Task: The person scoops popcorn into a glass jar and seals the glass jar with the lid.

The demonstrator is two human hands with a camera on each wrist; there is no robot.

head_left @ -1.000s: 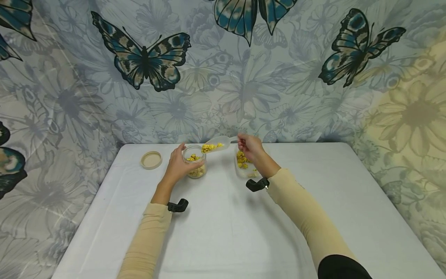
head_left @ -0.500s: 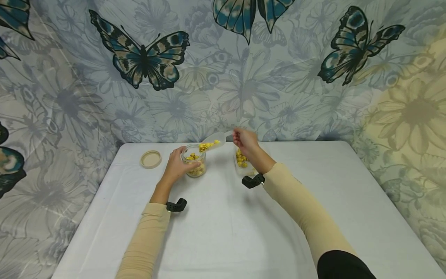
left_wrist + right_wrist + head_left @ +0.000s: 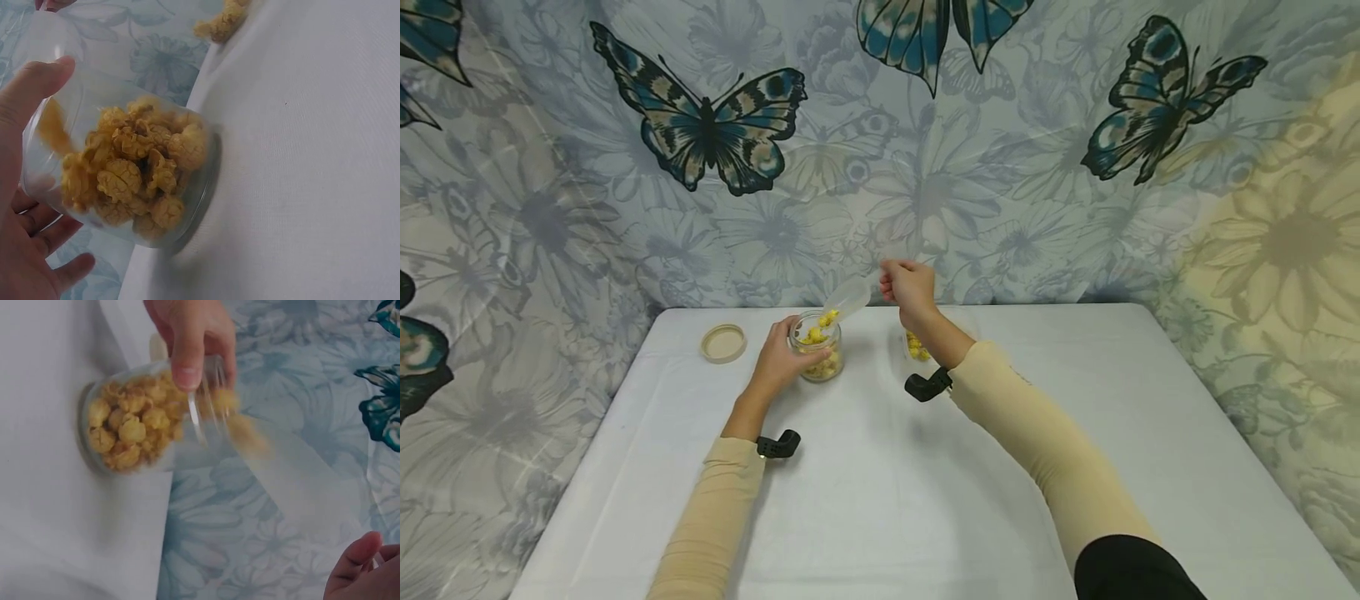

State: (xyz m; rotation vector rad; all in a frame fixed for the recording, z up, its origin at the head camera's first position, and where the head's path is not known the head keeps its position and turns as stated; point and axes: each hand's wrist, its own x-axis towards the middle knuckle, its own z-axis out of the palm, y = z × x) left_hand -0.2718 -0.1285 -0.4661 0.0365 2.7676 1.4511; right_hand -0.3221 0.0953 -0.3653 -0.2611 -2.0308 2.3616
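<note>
A clear glass jar (image 3: 831, 367) stands upright on the table, partly filled with yellow popcorn (image 3: 131, 162). My left hand (image 3: 778, 358) grips it near the rim, thumb on the near side in the left wrist view. With my right hand (image 3: 912, 290) I hold a translucent scoop (image 3: 850, 296) by its handle, raised and tipped down toward the jar's mouth. Popcorn slides off the scoop's lip into the jar, blurred in the right wrist view. Behind my right forearm, a clear container (image 3: 910, 354) with more popcorn is partly hidden.
A round beige-rimmed lid (image 3: 724, 343) lies left of the jar. White cloth covers the table (image 3: 865, 500), whose far edge meets a butterfly-print backdrop (image 3: 940, 192).
My right hand has risen and shifted left, tilting the scoop more steeply. Most of its popcorn has slid off toward the jar. My left hand keeps its hold on the jar.
</note>
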